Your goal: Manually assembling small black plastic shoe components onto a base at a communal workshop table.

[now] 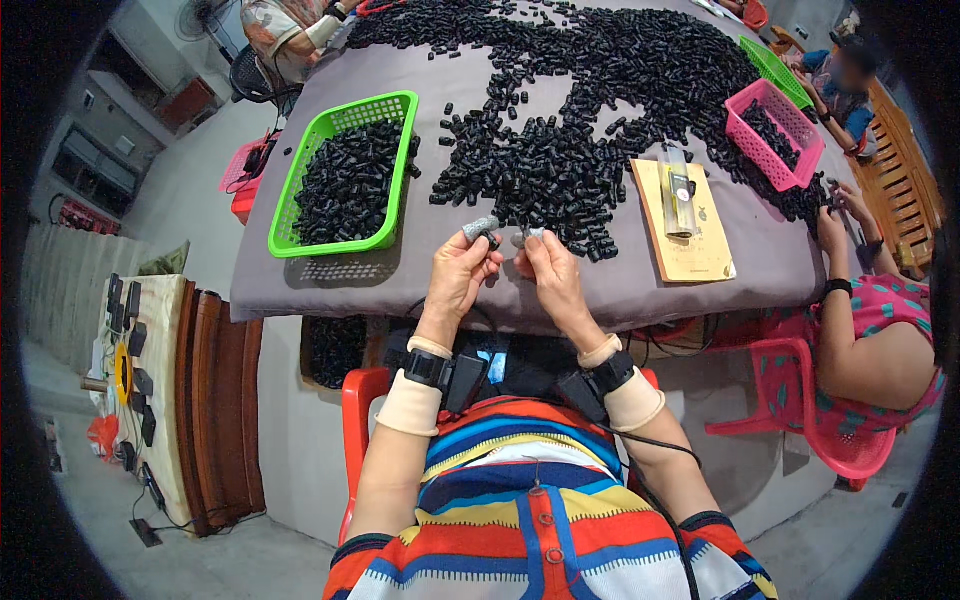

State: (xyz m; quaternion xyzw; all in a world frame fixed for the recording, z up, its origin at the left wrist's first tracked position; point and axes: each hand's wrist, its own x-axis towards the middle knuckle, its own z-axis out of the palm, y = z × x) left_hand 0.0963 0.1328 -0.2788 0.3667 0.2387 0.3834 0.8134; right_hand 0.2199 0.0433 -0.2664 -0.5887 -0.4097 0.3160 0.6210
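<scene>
Head view: the left hand (458,275) is pinching a small black piece (492,239) just right of the green basket (345,175), and the right hand (549,268) is pinching another beside it. Judging by this, they are being joined; next needs careful alignment.

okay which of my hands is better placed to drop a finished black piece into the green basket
Left, probably. Your left hand pinches a small black piece and sits nearer the green basket on your left. Your right hand is farther off, beside the black pile.
</scene>
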